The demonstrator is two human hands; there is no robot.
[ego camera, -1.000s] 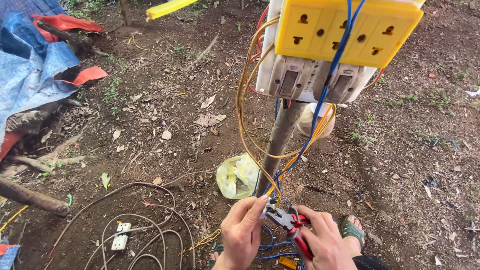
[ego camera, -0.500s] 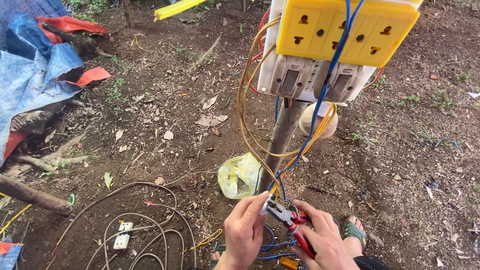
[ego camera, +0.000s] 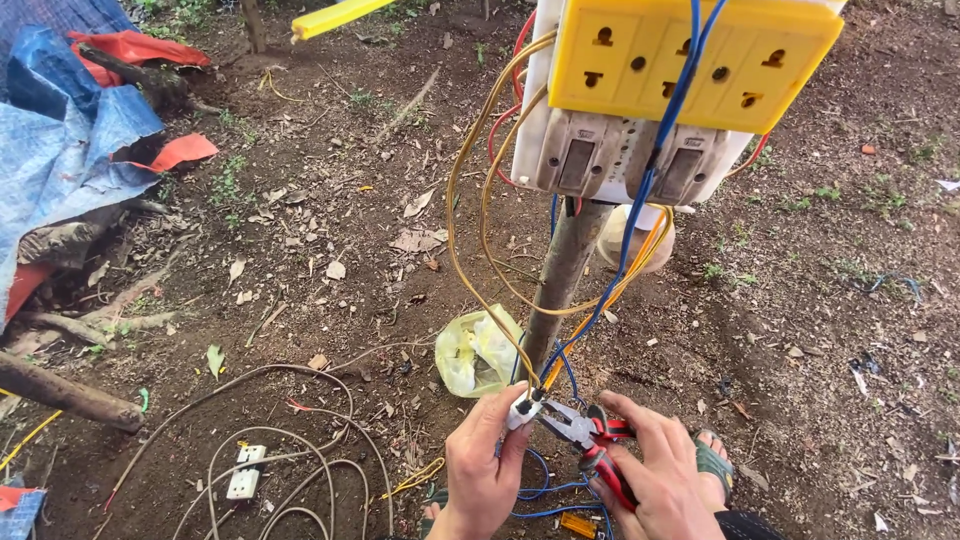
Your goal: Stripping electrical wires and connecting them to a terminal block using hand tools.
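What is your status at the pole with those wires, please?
Left hand pinching yellow wire end at plier jaws. Right hand gripping red-handled pliers. Blue wires hang close beside from yellow socket box.

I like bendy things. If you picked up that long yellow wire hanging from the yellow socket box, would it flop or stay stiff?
Probably springy, not floppy: the yellow wire holds wide, smooth loops in the air beside the post. It looks thin, so likely light. The left hand pinches its end without visible strain.
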